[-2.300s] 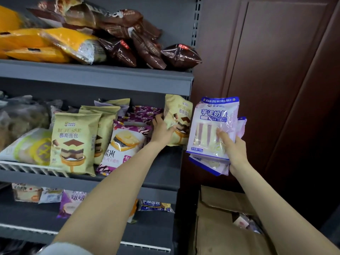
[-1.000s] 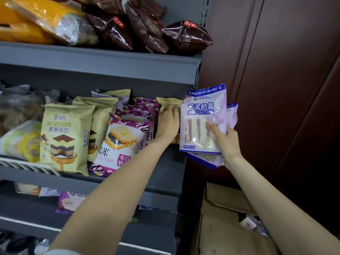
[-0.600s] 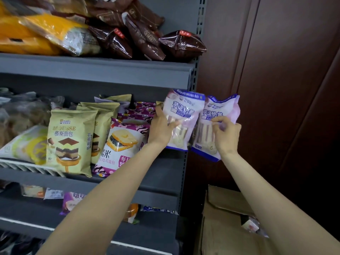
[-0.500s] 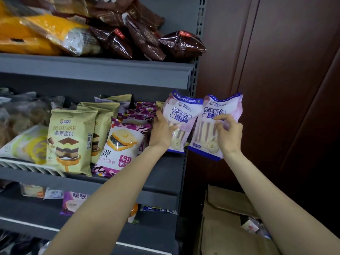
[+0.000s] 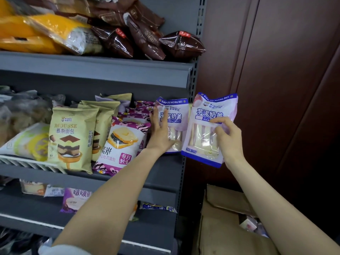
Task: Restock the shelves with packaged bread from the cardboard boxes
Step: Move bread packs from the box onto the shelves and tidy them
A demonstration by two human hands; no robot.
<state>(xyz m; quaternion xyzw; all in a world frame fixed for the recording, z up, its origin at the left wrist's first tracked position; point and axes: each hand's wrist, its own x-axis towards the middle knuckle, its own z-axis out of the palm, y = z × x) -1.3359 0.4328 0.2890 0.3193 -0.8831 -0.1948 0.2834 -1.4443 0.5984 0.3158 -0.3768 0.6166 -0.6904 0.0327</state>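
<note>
Packaged bread: cardboard box (image 5: 226, 225) sat nearest, below the right hand (image 5: 227, 138), more packs inside. Right hand gripped one lilac pack (image 5: 206, 129) off the shelf's end, likely next in. Left hand (image 5: 160, 133), fingers straight, pressed a second lilac pack (image 5: 177, 116) upright onto the middle shelf (image 5: 165, 168). Two lilac packs counted. Left of it: purple packs (image 5: 123, 144), several; three mousse packs (image 5: 71, 137) visible.

Light: soft, even, from above | glare: glossy brown plastic bread bags (image 5: 147, 37) | right side dim | edges bowed, top-left blurred
</note>
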